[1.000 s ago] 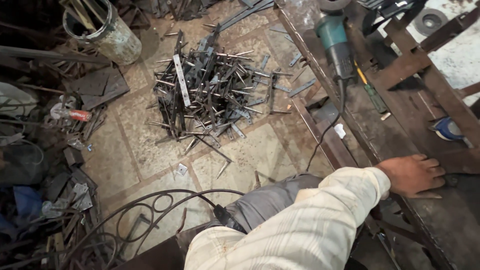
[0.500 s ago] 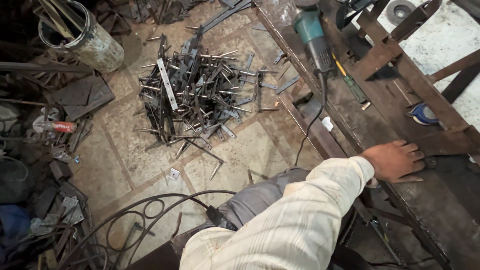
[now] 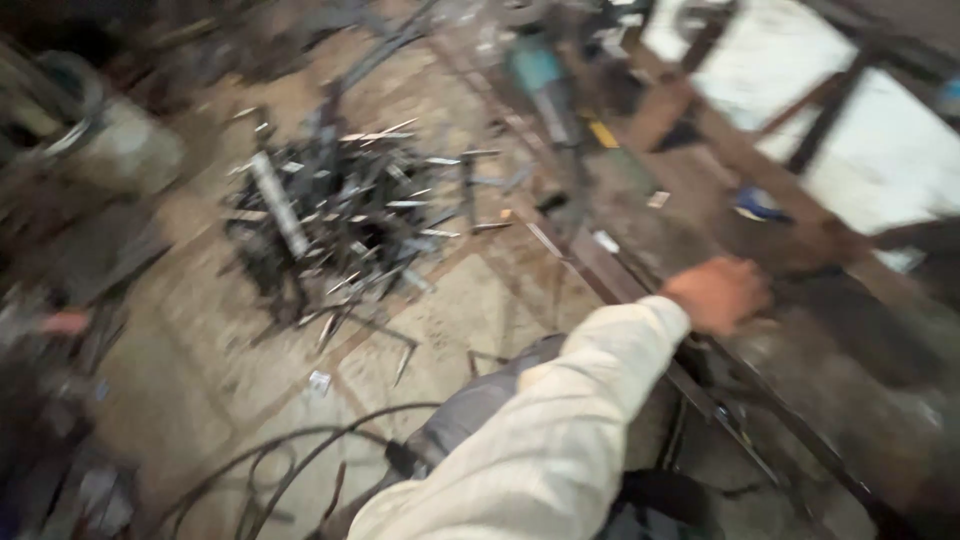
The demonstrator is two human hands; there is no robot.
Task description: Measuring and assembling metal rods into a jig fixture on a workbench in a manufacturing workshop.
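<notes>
The view is smeared by motion. My right hand (image 3: 715,293), in a cream sleeve, rests on the edge of a dark metal workbench (image 3: 800,330), and nothing shows in it. The blur hides the fingers' detail. My left hand is out of view. A teal angle grinder (image 3: 540,75) lies farther up the bench, well away from the hand. My knee in grey trousers (image 3: 480,410) is below the arm.
A heap of short metal offcuts (image 3: 340,215) lies on the stone floor to the left. A pale bucket (image 3: 110,140) stands at far left among scrap. Black cable (image 3: 300,450) loops across the floor near my knee. A small blue object (image 3: 760,205) sits on the bench.
The camera has swung and the picture has blurred. My right hand stays on the bench edge, shifted slightly toward me, its fingers less spread than before.
</notes>
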